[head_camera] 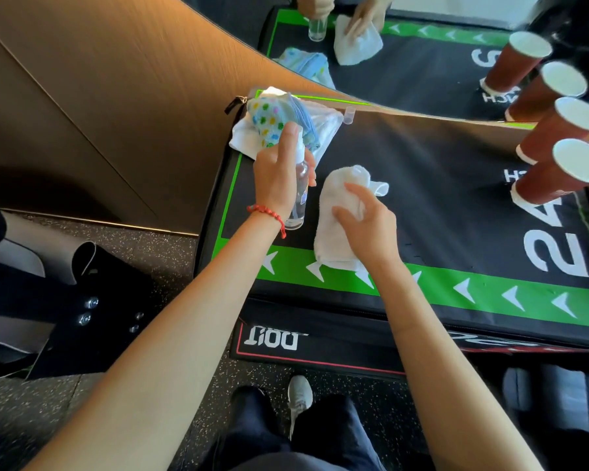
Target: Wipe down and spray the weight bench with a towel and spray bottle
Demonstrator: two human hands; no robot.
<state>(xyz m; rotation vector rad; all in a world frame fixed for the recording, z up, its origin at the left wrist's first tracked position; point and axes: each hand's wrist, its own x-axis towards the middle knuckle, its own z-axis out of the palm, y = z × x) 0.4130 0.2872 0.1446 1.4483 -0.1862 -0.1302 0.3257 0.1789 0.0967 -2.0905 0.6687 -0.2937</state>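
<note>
A black padded bench top (439,198) with a green arrow border fills the middle of the head view. My left hand (278,175) grips a clear spray bottle (298,198) upright over its left part, with the index finger on the white nozzle. To its right, my right hand (368,222) rests on a crumpled white towel (337,205) lying flat on the surface, fingers curled over the cloth.
A dotted blue cloth and a clear pouch (276,120) lie at the bench's far left corner, beside a small clear cap (348,115). Two brown paper cups (555,171) stand at the right. A mirror (422,56) behind reflects the scene. Black equipment (82,300) sits on the floor at left.
</note>
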